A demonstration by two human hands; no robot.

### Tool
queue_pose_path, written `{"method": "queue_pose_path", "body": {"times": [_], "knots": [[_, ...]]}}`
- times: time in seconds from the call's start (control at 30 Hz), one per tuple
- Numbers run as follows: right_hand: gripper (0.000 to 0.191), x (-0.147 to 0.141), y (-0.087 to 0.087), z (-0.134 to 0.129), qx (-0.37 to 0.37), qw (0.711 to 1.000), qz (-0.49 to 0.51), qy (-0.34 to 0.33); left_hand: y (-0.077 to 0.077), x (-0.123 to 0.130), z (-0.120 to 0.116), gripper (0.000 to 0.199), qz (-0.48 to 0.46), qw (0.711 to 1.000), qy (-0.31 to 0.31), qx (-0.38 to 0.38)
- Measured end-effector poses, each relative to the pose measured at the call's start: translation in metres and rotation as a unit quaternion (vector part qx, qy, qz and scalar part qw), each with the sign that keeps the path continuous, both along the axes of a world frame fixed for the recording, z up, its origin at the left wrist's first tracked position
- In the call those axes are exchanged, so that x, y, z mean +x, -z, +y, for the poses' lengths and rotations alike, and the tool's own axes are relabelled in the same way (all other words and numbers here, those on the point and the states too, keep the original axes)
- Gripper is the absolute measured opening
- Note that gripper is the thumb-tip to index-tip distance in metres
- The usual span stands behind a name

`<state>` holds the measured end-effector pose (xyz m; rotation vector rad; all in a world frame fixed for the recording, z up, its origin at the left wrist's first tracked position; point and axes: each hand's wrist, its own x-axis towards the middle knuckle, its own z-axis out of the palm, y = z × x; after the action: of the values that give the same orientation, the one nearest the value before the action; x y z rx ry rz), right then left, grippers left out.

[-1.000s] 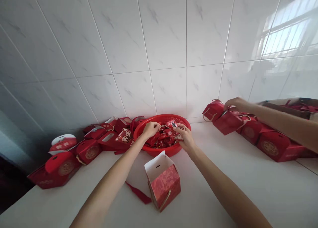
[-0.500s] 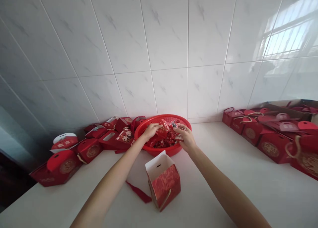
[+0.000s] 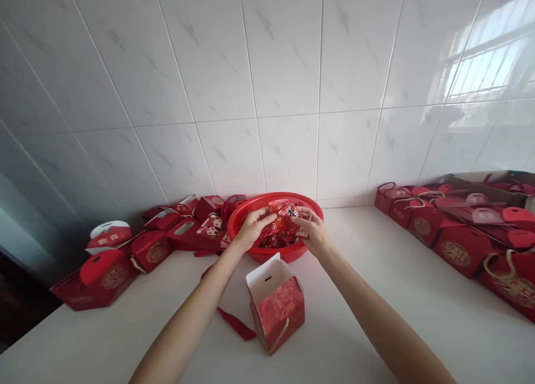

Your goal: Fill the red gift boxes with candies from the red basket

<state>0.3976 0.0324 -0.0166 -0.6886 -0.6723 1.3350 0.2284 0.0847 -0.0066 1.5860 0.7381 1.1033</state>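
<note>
Over a red plastic basket (image 3: 292,254) by the wall, my left hand (image 3: 254,228) is closed on red wrapped packets (image 3: 279,210). Facing it, my right hand (image 3: 311,229) grips more red packets, one with black and white print. More shiny red packets (image 3: 273,240) lie in the basket below. In front of the basket stands a red patterned box (image 3: 281,311) with its white-lined flap up and a cord on its side. A dark red ribbon (image 3: 236,322) lies left of the box.
Several red gift boxes (image 3: 152,250) stand on the left of the white table (image 3: 376,317). Rows of red boxes (image 3: 457,247) with cord handles line the right side, beside an open carton (image 3: 463,178). A tiled wall (image 3: 288,150) rises behind.
My left hand has moved slightly down and left and now has red packets between its fingers. My right hand stays nearly in place. The view has shifted a little.
</note>
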Motion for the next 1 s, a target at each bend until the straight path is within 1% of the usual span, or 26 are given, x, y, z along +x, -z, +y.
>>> {"method": "queue_pose_path", "body": {"times": [0.07, 0.17, 0.23, 0.3, 0.37, 0.4, 0.47, 0.5, 0.57, 0.63, 0.67, 0.7, 0.73, 0.8, 0.83, 0.9, 0.93, 1.0], "knots": [[0.049, 0.0, -0.002, -0.002, 0.003, 1.0, 0.002, -0.024, -0.001, -0.002, -0.009, 0.051, -0.021, 1.0, -0.002, 0.0], [0.049, -0.002, -0.006, -0.007, 0.007, 0.998, -0.002, -0.066, -0.003, -0.008, -0.023, 0.051, -0.028, 1.0, -0.008, 0.0], [0.048, -0.003, -0.011, -0.012, 0.009, 0.996, -0.018, -0.088, -0.005, -0.013, -0.032, 0.055, -0.023, 1.0, -0.014, -0.003], [0.048, -0.004, -0.019, -0.02, 0.021, 0.994, -0.048, -0.101, -0.009, -0.02, -0.042, 0.062, -0.013, 0.999, -0.028, -0.012], [0.047, -0.003, -0.028, -0.028, 0.046, 0.99, -0.078, -0.11, -0.016, -0.029, -0.052, 0.067, 0.008, 0.998, -0.055, -0.017], [0.046, -0.002, -0.033, -0.033, 0.062, 0.988, -0.09, -0.112, -0.021, -0.035, -0.058, 0.066, 0.027, 0.997, -0.072, -0.016], [0.043, 0.001, -0.041, -0.041, 0.087, 0.984, -0.106, -0.116, -0.033, -0.047, -0.07, 0.053, 0.083, 0.993, -0.088, -0.001], [0.042, 0.003, -0.045, -0.045, 0.094, 0.982, -0.115, -0.118, -0.04, -0.052, -0.076, 0.044, 0.124, 0.989, -0.077, 0.013], [0.039, 0.005, -0.05, -0.053, 0.1, 0.977, -0.137, -0.129, -0.052, -0.062, -0.088, 0.033, 0.226, 0.973, -0.01, 0.042], [0.038, 0.004, -0.053, -0.06, 0.111, 0.969, -0.162, -0.148, -0.059, -0.066, -0.098, 0.032, 0.323, 0.942, 0.07, 0.054], [0.037, 0.003, -0.054, -0.063, 0.123, 0.965, -0.174, -0.155, -0.061, -0.067, -0.103, 0.035, 0.361, 0.926, 0.1, 0.054], [0.035, 0.0, -0.054, -0.066, 0.139, 0.96, -0.187, -0.158, -0.06, -0.066, -0.106, 0.038, 0.391, 0.911, 0.117, 0.05], [0.033, -0.003, -0.053, -0.068, 0.159, 0.953, -0.204, -0.156, -0.059, -0.065, -0.108, 0.041, 0.414, 0.901, 0.122, 0.045], [0.027, -0.01, -0.052, -0.073, 0.204, 0.937, -0.246, -0.142, -0.052, -0.062, -0.11, 0.04, 0.443, 0.891, 0.1, 0.028], [0.025, -0.013, -0.05, -0.074, 0.226, 0.926, -0.269, -0.136, -0.048, -0.061, -0.109, 0.037, 0.446, 0.891, 0.083, 0.014], [0.022, -0.017, -0.048, -0.075, 0.262, 0.904, -0.31, -0.132, -0.042, -0.061, -0.105, 0.031, 0.43, 0.901, 0.059, -0.007], [0.021, -0.018, -0.047, -0.074, 0.275, 0.894, -0.328, -0.133, -0.039, -0.062, -0.102, 0.033, 0.414, 0.908, 0.059, -0.013], [0.02, -0.018, -0.045, -0.073, 0.29, 0.876, -0.36, -0.138, -0.037, -0.065, -0.096, 0.042, 0.378, 0.922, 0.086, -0.015]]}}
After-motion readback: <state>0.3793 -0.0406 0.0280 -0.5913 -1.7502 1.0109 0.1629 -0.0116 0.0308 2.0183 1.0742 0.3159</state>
